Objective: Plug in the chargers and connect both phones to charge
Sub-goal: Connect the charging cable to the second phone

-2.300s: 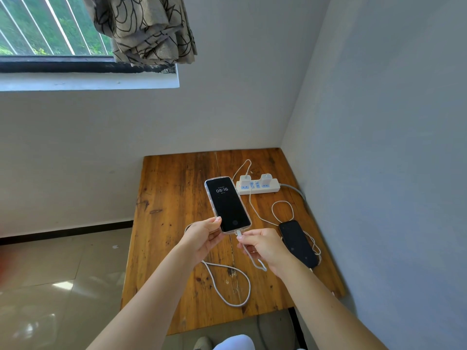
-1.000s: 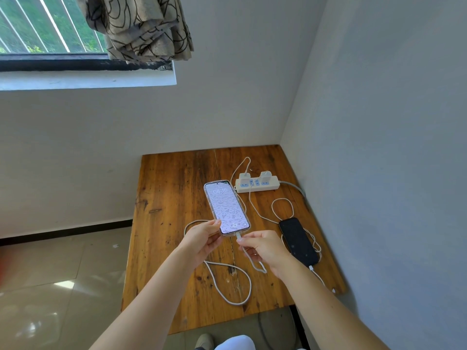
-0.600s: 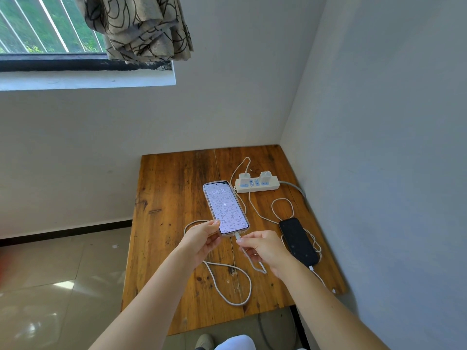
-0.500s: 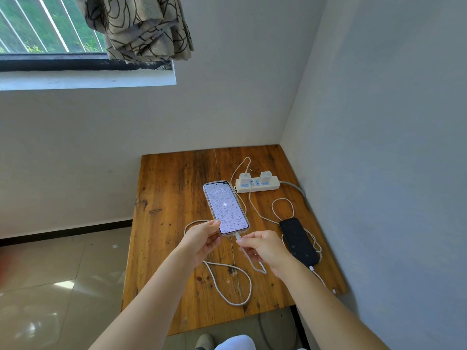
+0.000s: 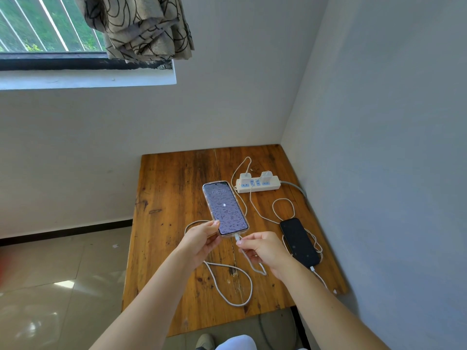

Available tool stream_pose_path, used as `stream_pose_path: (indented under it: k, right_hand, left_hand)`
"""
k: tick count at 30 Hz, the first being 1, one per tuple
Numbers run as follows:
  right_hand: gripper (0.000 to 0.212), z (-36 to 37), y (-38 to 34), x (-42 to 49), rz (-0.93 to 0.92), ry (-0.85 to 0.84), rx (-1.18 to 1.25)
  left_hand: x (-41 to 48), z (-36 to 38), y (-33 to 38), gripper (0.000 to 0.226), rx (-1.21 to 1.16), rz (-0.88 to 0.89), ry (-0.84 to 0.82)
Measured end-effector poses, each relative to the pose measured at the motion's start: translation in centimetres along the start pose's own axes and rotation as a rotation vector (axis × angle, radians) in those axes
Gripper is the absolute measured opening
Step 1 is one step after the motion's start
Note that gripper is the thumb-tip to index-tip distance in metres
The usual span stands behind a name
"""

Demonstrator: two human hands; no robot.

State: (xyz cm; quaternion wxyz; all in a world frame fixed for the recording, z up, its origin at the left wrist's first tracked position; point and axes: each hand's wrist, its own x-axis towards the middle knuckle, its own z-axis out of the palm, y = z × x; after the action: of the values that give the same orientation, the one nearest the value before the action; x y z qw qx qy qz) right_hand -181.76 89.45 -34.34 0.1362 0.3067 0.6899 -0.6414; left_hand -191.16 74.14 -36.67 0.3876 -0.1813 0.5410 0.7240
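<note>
head view: the left hand [image 5: 202, 242] grips the lit phone [image 5: 225, 208] by its lower left edge, thumb over the rim, holding it tilted above the wooden table [image 5: 171, 188]. the right hand [image 5: 264, 250] pinches the white plug [image 5: 237, 237] of the charging cable [image 5: 235, 279] between thumb and forefinger, right at the phone's bottom port; a small bolt mark shows on the screen, so it is likely seated. the second phone [image 5: 299, 242] lies dark on the table near the wall, with a cable entering its near end. two adapters sit in the power strip [image 5: 257, 184] behind.

the phone looks light, rigid and smooth in its clear case, so it could slip; the side edges give the safest hold. the cable is limp and springy, best taken at the stiff plug rather than the cord.
</note>
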Motion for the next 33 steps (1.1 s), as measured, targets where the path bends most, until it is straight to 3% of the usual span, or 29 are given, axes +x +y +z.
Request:
stream_pose_path:
  k: [33]
  right_hand:
    - [0.011,1.1,-0.1,1.1,0.058,-0.004,-0.117]
  left_hand:
    - [1.3,-1.5,-0.7,0.019,-0.026,-0.056,0.038]
